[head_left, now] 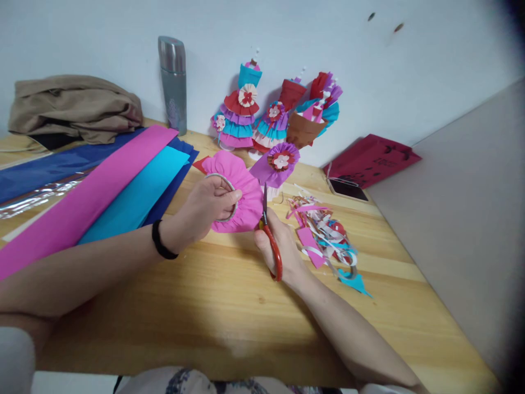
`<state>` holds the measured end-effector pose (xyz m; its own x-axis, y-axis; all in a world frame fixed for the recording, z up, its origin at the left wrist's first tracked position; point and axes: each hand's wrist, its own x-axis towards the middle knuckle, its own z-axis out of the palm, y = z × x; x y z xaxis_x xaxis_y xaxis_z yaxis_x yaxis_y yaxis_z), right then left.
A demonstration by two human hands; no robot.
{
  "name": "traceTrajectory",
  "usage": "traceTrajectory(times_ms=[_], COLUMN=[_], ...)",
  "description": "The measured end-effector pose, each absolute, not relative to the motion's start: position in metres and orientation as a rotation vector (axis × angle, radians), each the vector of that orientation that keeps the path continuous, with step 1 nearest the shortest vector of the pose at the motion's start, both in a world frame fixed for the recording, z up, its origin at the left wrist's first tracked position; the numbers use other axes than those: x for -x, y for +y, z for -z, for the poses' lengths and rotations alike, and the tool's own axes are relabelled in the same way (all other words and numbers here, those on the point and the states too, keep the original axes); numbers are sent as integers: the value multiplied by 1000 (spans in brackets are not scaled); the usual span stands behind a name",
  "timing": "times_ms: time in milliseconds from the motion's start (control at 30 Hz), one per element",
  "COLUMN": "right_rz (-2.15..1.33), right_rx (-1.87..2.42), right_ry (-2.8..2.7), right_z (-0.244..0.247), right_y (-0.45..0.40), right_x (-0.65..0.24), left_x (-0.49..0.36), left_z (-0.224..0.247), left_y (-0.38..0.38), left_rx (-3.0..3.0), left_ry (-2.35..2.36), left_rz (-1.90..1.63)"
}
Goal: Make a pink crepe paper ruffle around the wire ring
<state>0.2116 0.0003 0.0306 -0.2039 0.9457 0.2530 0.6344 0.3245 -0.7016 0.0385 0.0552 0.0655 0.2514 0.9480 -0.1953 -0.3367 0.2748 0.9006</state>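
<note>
My left hand [219,200] is closed on a ruffled pink paper ring [248,202], its fingers inside the silvery inner edge and the thumb across it. The pink paper fans out to the right in gathered folds. In my right hand [283,246] is a pair of red-handled scissors [275,254], with the dark blades pointing up along the ring's right edge. Whether the blades touch the paper I cannot tell. Just beyond the ring lies a purple paper piece [264,171] with a rosette [282,158] on it.
Paper-dressed figures [241,117] stand against the wall beside a grey flask [174,98]. Pink [98,191] and blue paper sheets [135,191] lie left, near a brown cloth [74,106]. Paper scraps [324,230], a phone [348,190] and a red bag [373,161] are on the right.
</note>
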Motion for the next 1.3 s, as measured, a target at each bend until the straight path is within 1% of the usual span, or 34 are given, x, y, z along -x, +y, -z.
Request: traceTrajectory(times_ms=[600,833,1067,1200,1300], right_rz=[-560,-544,-656,-776,-775], right_rx=[1399,1420,1413,1408,1439], right_ry=[-1942,-1923,-1807,-1732,-1825], right_z=[-26,-29,-25,-21,-24], right_y=[0,0,-1,0,3], right_x=[-213,-213,-213,-217,-222], left_x=[-37,-33,-25,-25,-23], left_z=[-66,-64,-59,-63,-75], left_y=[57,61,68,72,74], left_rx=[-947,-1149,-1304,-1164,-932], left_ry=[854,881,928,878,816], left_rz=[-1097,-1173,-1222,-1183,-1156])
